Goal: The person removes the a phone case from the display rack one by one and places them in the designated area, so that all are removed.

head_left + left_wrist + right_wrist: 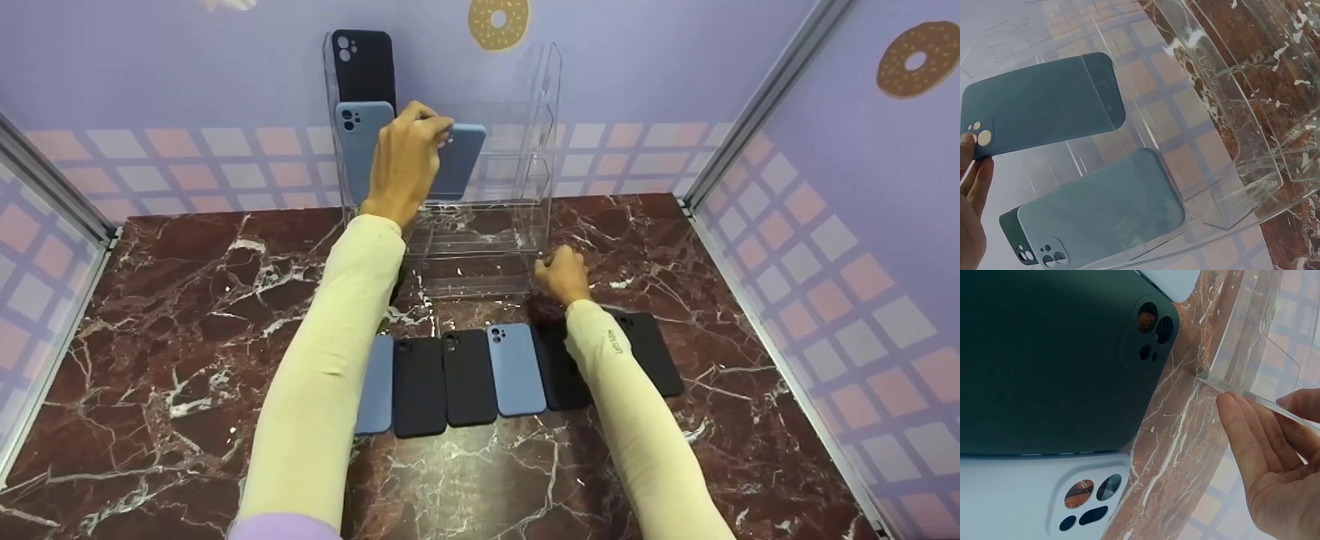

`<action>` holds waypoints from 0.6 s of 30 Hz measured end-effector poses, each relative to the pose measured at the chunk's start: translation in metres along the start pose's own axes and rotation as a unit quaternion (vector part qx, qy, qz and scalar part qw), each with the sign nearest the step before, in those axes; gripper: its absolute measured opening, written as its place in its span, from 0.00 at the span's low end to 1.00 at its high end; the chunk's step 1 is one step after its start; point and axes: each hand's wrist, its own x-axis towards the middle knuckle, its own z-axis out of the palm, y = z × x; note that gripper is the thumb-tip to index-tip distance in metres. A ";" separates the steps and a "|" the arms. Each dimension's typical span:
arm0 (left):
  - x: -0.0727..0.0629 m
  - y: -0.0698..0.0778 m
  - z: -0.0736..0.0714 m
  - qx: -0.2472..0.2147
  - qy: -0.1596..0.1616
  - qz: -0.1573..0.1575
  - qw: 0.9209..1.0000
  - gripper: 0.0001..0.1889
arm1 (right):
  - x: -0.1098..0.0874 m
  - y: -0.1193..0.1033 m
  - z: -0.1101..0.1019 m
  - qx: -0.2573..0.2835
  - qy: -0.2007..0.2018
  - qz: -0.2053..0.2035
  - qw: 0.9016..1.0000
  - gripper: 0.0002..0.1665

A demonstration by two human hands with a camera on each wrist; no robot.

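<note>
My left hand (405, 154) pinches a blue phone case (459, 161) by its camera end, between thumb and fingers. That case tilts in front of the clear acrylic rack (553, 82), right of a second blue case (357, 154) standing in it. A black case (367, 71) stands on the tier behind. In the left wrist view, the held case (1044, 104) shows holes at its camera corner. Low at the rack's right side, my right hand (562, 274) grips the edge of a clear panel (1244, 392), thumb on one face and fingers on the other.
On the marbled table (187, 375) several phone cases lie in a row before the rack, among them a black one (470, 379) and a blue one (517, 367). My right sleeve partly covers the row. Patterned walls (862, 225) stand behind and at both sides.
</note>
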 end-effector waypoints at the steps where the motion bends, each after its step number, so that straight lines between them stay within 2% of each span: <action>1: -0.001 0.001 0.000 0.000 -0.001 0.004 1.000 0.11 | 0.000 0.000 0.000 -0.001 -0.001 0.000 1.000 0.16; 4: -0.003 0.003 0.001 0.000 0.003 0.024 1.000 0.10 | -0.001 0.000 0.000 -0.003 0.000 -0.002 1.000 0.16; 9: -0.008 0.010 -0.001 -0.010 0.036 0.066 0.997 0.10 | -0.001 -0.001 0.000 -0.003 0.003 -0.005 1.000 0.16; 14: -0.013 0.022 -0.009 -0.032 0.075 0.119 0.990 0.10 | 0.001 -0.002 -0.001 -0.004 0.007 -0.009 1.000 0.16; 18: -0.023 0.030 -0.016 -0.041 0.098 0.157 0.982 0.11 | 0.002 -0.002 -0.002 -0.006 0.004 -0.015 1.000 0.16</action>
